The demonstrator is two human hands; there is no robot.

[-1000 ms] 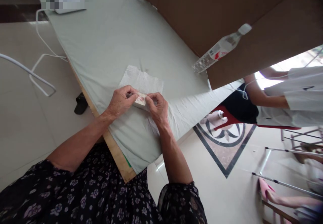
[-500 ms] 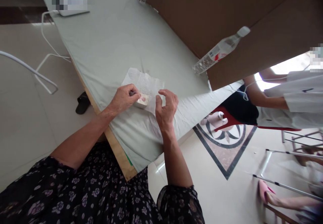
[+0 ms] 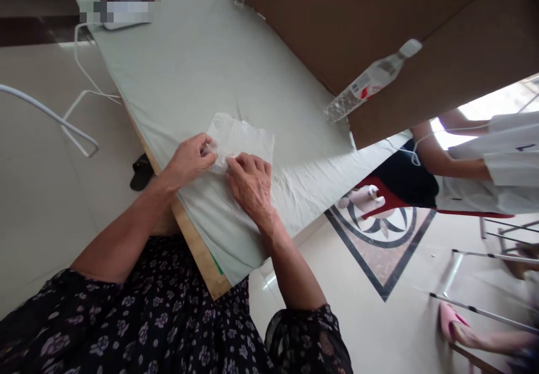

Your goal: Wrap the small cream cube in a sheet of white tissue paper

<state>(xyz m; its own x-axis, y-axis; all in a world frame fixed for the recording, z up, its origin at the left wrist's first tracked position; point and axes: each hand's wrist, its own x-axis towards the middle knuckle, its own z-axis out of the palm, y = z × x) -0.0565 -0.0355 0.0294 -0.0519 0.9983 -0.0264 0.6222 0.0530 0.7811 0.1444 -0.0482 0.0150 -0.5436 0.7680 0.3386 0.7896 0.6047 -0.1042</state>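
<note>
A thin, whitish, translucent sheet (image 3: 248, 135) lies on the cloth-covered table (image 3: 181, 65) near its front corner. At the sheet's left edge is my left hand (image 3: 191, 158), closed, with thumb and forefinger pinched on the sheet. My right hand (image 3: 251, 186) rests over the sheet's near part, back upward. Its fingers are curled, the thumb and forefinger tips pressed to the sheet close to my left fingertips. The small pale block seen earlier is hidden, and whether it lies under the sheet or the right hand does not show.
A clear plastic bottle (image 3: 370, 85) stands by a large brown cardboard panel (image 3: 328, 26) at the right. A white device (image 3: 128, 17) with cables is at the far left. Beyond the panel sits a person in a white top (image 3: 509, 149). Metal-framed stools (image 3: 471, 267) stand lower right.
My right hand has moved left and down onto the sheet, its fingers closing. My left hand has shifted slightly left. The pale block between them has gone out of sight.
</note>
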